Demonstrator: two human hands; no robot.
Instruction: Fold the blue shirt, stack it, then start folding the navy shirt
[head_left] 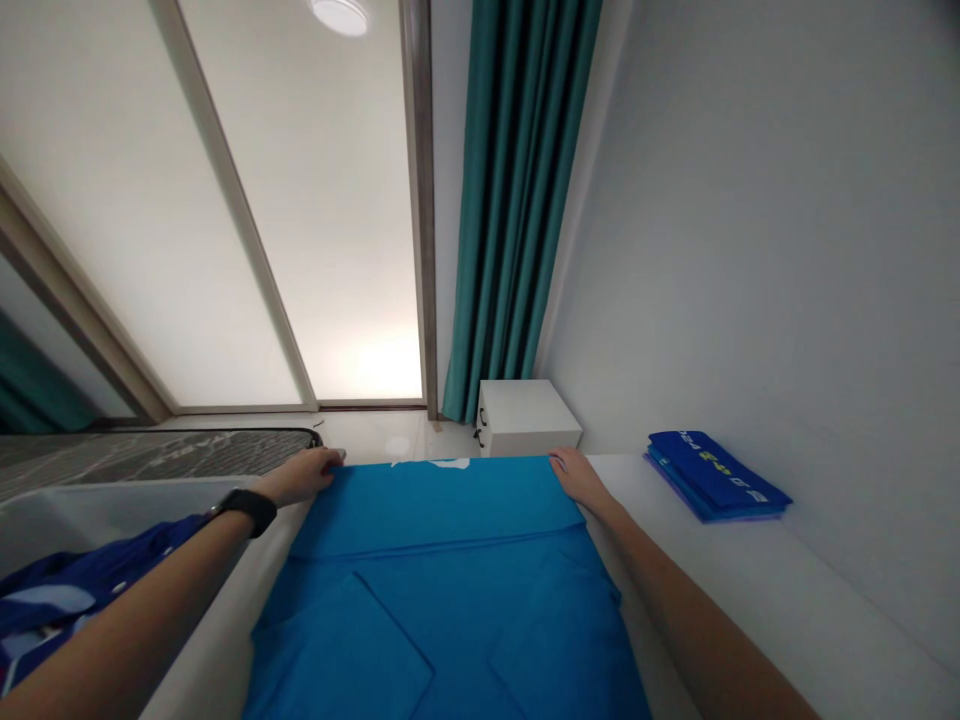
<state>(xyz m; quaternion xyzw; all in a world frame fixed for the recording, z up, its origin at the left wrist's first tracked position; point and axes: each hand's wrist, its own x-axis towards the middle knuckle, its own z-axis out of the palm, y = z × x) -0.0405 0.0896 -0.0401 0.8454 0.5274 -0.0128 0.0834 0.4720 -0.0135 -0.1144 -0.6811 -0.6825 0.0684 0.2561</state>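
Note:
A bright blue garment (442, 590) lies spread flat on a white table (750, 600) in front of me, with its far part folded back toward me. My left hand (304, 474), with a black watch on its wrist, pinches the far left corner of the folded edge. Resting on the far right corner is my right hand (576, 474), fingers closed on the cloth there. Both arms stretch forward along the garment's two sides.
A stack of folded dark blue garments (716, 478) sits at the table's right by the wall. More blue cloth (67, 590) lies in a bin at the left. A white cabinet (525, 415), a teal curtain (517, 200) and a dark mat (150, 452) lie beyond.

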